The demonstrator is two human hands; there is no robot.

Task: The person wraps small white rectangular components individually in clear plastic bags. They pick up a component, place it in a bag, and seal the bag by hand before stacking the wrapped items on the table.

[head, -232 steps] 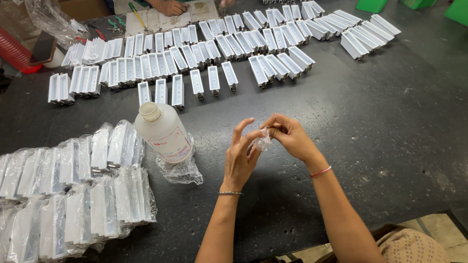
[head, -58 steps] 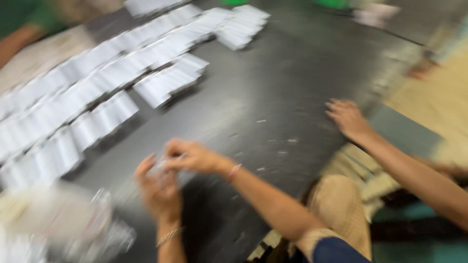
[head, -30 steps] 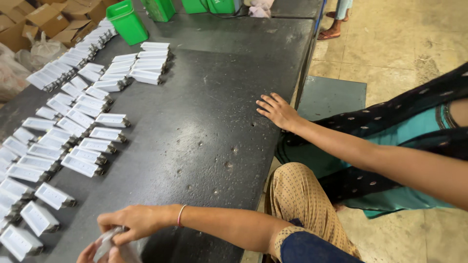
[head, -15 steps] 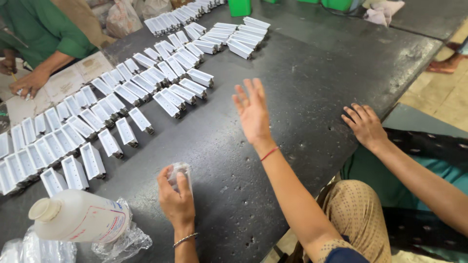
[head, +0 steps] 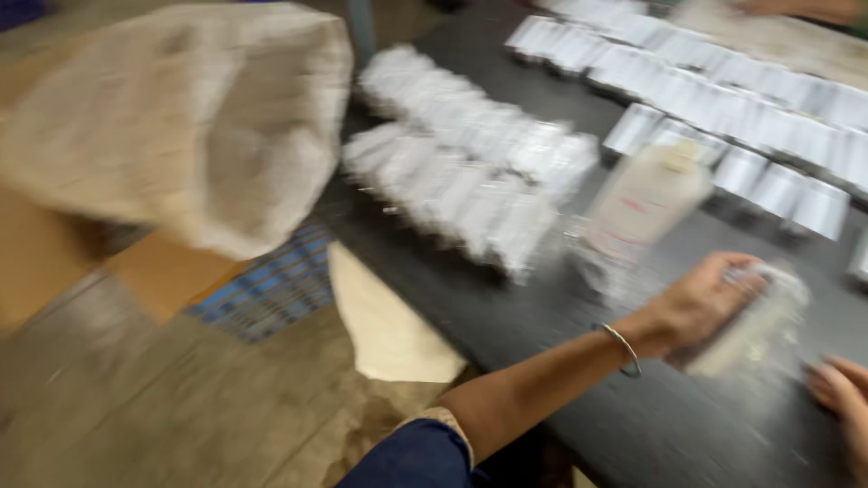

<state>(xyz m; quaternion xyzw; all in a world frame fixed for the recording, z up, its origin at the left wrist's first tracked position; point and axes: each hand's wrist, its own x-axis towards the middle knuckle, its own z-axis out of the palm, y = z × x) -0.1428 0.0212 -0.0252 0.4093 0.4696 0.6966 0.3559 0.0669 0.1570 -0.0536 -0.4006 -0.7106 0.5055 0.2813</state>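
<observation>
Frame heavily motion-blurred. At far left we noted one large pale sack point(head: 194, 126), mouth open, standing on the floor beside the dark table point(head: 506, 298). Next to it, on the table's near edge, lay two rows of clear-wrapped white packs point(head: 470, 172); blur prevented an item count. One white plastic bottle point(head: 646, 194) stood just right of those rows. Behind it ran further rows of small white boxes point(head: 768, 90), count not readable. Our left hand point(head: 701, 303), one thin bangle on the wrist, was closed around one clear plastic packet point(head: 755, 330), held just above the table in front of the bottle. At the right edge we saw only the fingertips of our right hand point(head: 841, 398), near the packet; we could not tell whether it gripped anything.
</observation>
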